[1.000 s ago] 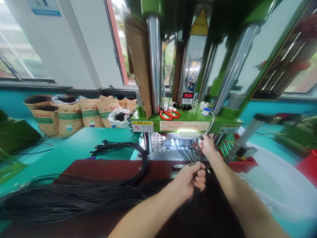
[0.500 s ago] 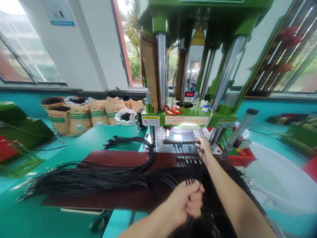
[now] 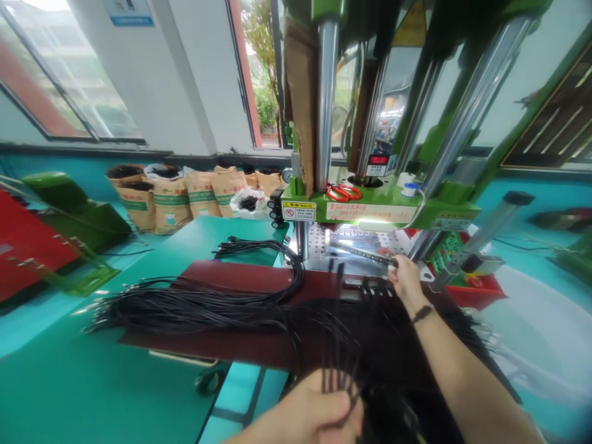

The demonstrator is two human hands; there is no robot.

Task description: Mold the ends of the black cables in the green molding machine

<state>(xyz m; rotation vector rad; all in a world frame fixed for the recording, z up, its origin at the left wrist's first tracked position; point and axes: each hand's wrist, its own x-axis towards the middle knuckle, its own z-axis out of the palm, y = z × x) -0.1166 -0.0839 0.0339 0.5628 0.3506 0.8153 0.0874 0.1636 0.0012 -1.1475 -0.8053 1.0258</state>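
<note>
My left hand (image 3: pixel 330 407) is closed around several thin black cables (image 3: pixel 339 351) at the bottom middle, their ends pointing up toward the machine. My right hand (image 3: pixel 404 277) grips the right end of a narrow metal bar (image 3: pixel 363 251), which slants over the perforated metal plate (image 3: pixel 314 253) of the green press (image 3: pixel 407 209). A black holder with slots (image 3: pixel 370 288) lies on the dark red board (image 3: pixel 208 274) in front of the plate. A large bundle of black cables (image 3: pixel 185 311) stretches across the board to the left.
Red-handled scissors (image 3: pixel 343 193) rest on the press ledge beside a small white and blue spool (image 3: pixel 409 189). Paper sacks (image 3: pixel 171 203) stand behind the green table (image 3: pixel 139 382). On the right are a red tray (image 3: pixel 490 290) and a metal post (image 3: pixel 490 231).
My left hand has pulled the cables down and left, away from the bar. The bar now slants in my right hand. The view has shifted, with the scene lying further right.
</note>
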